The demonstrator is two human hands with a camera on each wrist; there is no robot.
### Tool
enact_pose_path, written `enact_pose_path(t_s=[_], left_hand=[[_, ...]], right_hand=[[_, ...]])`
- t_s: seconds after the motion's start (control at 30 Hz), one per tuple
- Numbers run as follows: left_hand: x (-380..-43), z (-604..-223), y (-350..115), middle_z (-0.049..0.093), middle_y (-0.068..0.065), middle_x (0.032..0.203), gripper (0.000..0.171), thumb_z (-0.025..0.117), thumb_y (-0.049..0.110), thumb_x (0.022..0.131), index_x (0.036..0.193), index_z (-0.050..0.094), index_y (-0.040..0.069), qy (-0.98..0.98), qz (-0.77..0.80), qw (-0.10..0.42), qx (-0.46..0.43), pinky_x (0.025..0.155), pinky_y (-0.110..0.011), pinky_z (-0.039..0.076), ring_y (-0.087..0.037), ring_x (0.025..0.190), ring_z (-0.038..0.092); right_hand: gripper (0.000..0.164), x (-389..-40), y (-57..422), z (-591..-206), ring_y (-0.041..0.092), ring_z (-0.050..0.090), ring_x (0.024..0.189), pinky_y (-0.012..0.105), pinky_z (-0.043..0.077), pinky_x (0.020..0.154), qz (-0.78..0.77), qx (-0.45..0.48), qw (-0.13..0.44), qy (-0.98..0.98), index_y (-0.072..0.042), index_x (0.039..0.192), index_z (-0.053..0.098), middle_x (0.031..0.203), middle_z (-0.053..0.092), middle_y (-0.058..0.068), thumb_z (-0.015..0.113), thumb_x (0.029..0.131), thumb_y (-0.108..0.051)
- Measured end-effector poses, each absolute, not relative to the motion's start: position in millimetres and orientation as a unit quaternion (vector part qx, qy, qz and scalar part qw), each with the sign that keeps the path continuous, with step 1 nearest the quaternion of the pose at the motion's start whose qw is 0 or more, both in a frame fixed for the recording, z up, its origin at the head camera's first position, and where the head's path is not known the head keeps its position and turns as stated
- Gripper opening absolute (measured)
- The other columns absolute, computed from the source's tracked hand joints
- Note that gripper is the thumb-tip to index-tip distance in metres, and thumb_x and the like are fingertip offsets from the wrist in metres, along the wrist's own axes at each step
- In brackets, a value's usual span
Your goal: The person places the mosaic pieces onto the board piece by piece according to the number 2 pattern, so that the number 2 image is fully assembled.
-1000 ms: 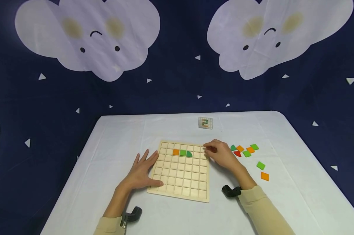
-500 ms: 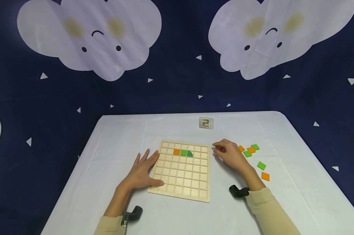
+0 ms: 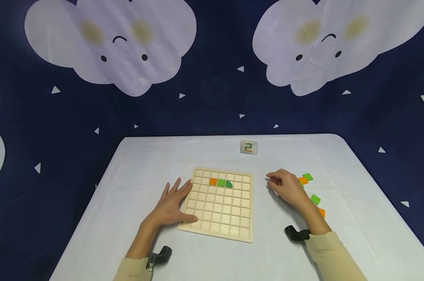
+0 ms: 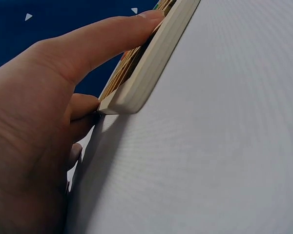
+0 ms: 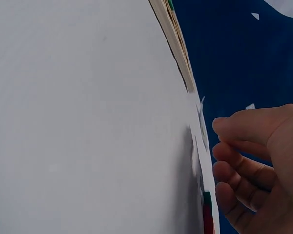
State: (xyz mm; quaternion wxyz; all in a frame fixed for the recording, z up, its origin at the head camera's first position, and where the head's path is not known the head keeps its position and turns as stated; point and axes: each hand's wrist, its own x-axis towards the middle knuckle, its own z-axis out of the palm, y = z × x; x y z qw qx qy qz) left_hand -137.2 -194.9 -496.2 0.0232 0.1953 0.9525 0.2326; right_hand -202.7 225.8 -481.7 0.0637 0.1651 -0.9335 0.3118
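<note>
A square wooden grid board (image 3: 215, 207) lies on the white table. In its upper rows an orange square tile (image 3: 213, 182), a green square tile (image 3: 221, 182) and a dark green quarter-round tile (image 3: 228, 184) sit side by side. My left hand (image 3: 170, 207) rests on the board's left side, fingers spread, thumb over the lower left part; the left wrist view shows the thumb (image 4: 102, 44) on the rim. Right of the board hovers my right hand (image 3: 287, 188), fingers loosely bent. The right wrist view shows nothing between its fingertips (image 5: 222, 127).
Loose tiles lie beyond my right hand, among them a green tile (image 3: 315, 199) and an orange tile (image 3: 303, 180); the hand and forearm partly cover others. A small card with a grid pattern (image 3: 248, 147) stands near the table's back edge.
My right hand has moved right, from the board's right edge toward the loose tiles, and now covers some of them. The left hand stays on the board.
</note>
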Motion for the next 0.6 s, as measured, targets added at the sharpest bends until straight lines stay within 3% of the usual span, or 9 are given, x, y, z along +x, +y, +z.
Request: enact_pose_path(t_s=[0.47,0.6], left_hand=[[-137.1,-499.3,-194.7,0.023,0.005,0.157,0.121,0.071,0.077,0.059,0.152,0.029,0.012,0.954,0.231,0.024,0.191,0.115,-0.049,-0.005,-0.024,0.146,0.004],[-137.6,-499.1,-194.9,0.023,0.005,0.156,0.121,0.071,0.077,0.059,0.152,0.03,0.012,0.954,0.228,0.02,0.193,0.115,-0.05,-0.004,-0.025,0.146,0.005]], right_hand=[[0.026,-194.9,254.2,-484.3,0.017,0.058,0.079,0.034,0.047,0.066,0.32,0.13,0.095,-0.934,-0.004,0.11,0.071,0.098,0.066,0.007,0.072,0.087,-0.016],[0.025,-193.0,262.6,-484.3,0.019,0.057,0.08,0.036,0.043,0.071,0.325,0.111,0.104,-0.934,-0.005,0.109,0.071,0.095,0.065,0.007,0.072,0.087,-0.017]])
